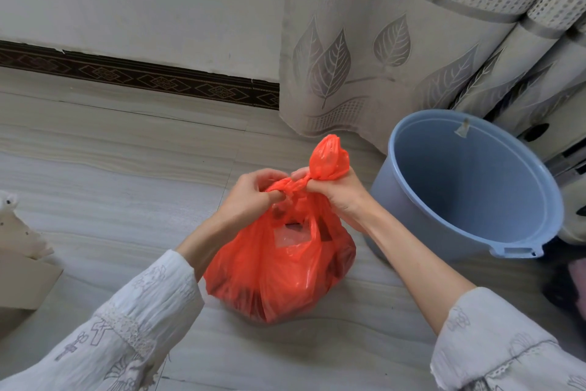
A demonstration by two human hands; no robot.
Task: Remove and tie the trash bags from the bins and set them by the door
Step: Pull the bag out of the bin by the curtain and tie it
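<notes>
A full red plastic trash bag stands on the tiled floor in the middle of the view. Its two handles are twisted together at the top. My left hand pinches one handle at the knot from the left. My right hand grips the other handle, whose loose end sticks up above my fist. To the right of the bag stands a blue plastic bin, with no bag inside it and nothing in it.
A grey leaf-patterned curtain hangs behind the bin. A white wall with a dark skirting board runs along the back. A cardboard box sits at the left edge. A dark object lies at the right edge.
</notes>
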